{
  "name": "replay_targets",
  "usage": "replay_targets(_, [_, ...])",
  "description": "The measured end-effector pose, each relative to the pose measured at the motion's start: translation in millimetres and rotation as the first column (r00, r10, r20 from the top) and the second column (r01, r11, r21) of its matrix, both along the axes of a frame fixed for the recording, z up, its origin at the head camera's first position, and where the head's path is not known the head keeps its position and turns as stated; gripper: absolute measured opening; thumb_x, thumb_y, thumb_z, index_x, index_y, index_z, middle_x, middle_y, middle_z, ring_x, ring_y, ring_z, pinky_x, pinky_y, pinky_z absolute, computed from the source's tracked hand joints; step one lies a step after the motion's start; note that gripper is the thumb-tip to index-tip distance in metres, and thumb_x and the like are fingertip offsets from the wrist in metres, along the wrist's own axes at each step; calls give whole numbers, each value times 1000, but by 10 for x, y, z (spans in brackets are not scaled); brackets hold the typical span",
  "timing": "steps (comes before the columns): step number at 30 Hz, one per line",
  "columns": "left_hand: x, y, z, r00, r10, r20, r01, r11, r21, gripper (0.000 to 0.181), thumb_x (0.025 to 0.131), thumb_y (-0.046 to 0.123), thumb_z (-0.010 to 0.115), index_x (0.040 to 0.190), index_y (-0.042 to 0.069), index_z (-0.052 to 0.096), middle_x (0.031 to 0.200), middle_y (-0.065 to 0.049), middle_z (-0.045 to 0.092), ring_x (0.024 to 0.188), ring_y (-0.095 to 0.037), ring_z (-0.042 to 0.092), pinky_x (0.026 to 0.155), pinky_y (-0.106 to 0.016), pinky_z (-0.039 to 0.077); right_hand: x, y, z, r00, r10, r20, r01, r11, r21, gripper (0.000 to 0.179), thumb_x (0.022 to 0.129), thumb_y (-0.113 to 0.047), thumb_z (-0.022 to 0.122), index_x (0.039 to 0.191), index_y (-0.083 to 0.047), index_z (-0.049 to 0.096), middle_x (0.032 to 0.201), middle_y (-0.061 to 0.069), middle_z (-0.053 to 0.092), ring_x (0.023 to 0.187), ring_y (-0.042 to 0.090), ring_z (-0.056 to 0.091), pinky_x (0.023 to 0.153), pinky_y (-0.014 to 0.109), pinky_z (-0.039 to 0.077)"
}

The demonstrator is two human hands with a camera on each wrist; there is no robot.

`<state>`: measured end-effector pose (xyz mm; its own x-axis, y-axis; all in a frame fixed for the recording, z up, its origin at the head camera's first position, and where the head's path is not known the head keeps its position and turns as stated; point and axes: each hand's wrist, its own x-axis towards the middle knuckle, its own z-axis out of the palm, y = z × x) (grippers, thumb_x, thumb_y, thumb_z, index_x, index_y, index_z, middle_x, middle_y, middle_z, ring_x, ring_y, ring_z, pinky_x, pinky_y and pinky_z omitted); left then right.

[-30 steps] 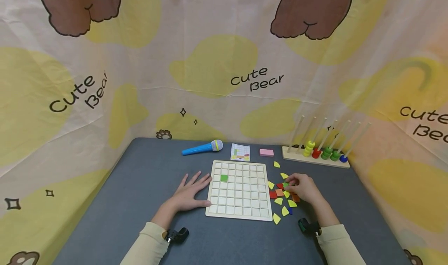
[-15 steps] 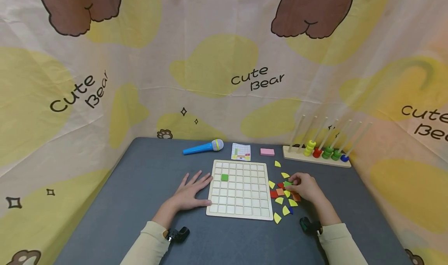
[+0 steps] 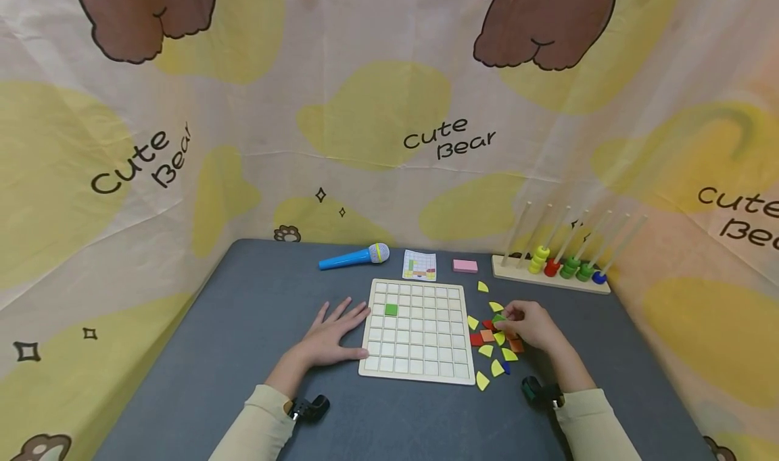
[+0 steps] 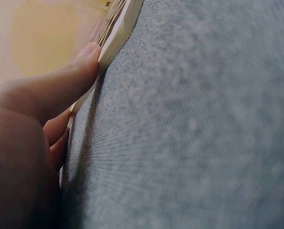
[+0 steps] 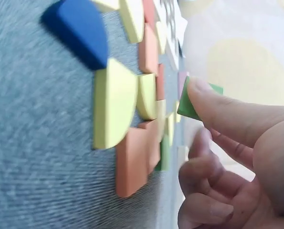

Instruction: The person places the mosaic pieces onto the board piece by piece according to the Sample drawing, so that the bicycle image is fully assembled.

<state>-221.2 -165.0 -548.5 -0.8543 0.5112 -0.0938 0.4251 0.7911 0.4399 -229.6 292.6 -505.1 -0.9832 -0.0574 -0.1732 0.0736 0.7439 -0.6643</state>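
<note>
- Right hand (image 3: 528, 324): thumb and fingertips pinched together on a green tile (image 5: 185, 106), whose corners project past the thumb; the remaining fingers curl below the pinch.
- Green tile: located outside the right edge of the board (image 3: 416, 379), apparently lifted off the table (image 3: 414, 427).
- Handling (judged): light, stiff and hard to break, probably painted wood; the smooth faces might slip under a loose pinch. Two opposite side edges offer the best hold, leaving the underside free.
- Left hand (image 3: 331, 339): fingers straight and spread apart, touching the board's left edge, with nothing clamped between them.
- Board: judged thin and rigid, light enough to slide if knocked; its rim is the surest place to steady it. A green square (image 3: 391, 309) sits in a cell toward its far left corner.
- Just off the board's right edge: yellow wedges (image 3: 482, 380), an orange square (image 3: 486, 336) and a blue piece (image 5: 82, 31).
- Along the table's far edge: toy microphone (image 3: 353, 257), printed card (image 3: 419, 265), pink block (image 3: 465, 266); at the far right corner, a bead stand (image 3: 505, 265).
</note>
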Motion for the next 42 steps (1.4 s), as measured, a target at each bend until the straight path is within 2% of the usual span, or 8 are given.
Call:
replay_targets(7, [11,-2,6,1000,1,-3,-1,1000,-4,92,88,73,57,162,31,22,169,9,19,158,-27,4,123,-62,-7,-16,-77,55,999,38,-37,-38,999,-21,31,88,-31,80,104,-6,75,87,5,70,74,19,59,63,27,52])
replay_targets(14, [20,13,20,1000,11,12,-11,1000,-10,92,88,74,56,162,33,21,169,12,17,158,-25,2,123,-61,-8,-63,-236,130,993,70,-98,-73,997,-31,25,89,-25,79,106,-7,75,87,5,70,74,20,57,61,28,50])
replay_targets(22, [20,12,30,1000,11,12,-11,1000,-10,92,88,73,57,162,32,22,169,10,18,158,-26,3,123,-62,-8,-128,-460,130,992,88,-91,-95,992,-77,23,90,-23,78,106,-8,76,88,4,70,75,20,58,62,28,51])
replay_targets(29, [15,10,20,1000,1,5,-1,1000,-5,91,88,72,57,162,31,23,169,9,19,158,-27,4,122,-63,-7,-193,-621,80,986,108,-123,-120,989,-91,22,89,-24,79,103,-8,76,86,2,71,76,18,58,66,28,51])
replay_targets(35, [21,19,39,1000,2,12,-2,1000,4,92,88,73,58,162,32,22,169,11,19,158,-26,3,122,-62,-7,-208,-739,109,986,107,-128,-121,987,-104,18,89,-23,79,99,-9,76,84,1,70,75,18,58,66,30,50])
replay_targets(42, [2,5,-7,1000,9,9,-9,1000,-16,95,86,78,55,162,35,19,169,14,15,158,-22,1,123,-59,-9,-226,-880,96,984,129,-121,-144,982,-120,16,88,-21,80,97,-10,74,83,1,69,75,18,58,64,28,50])
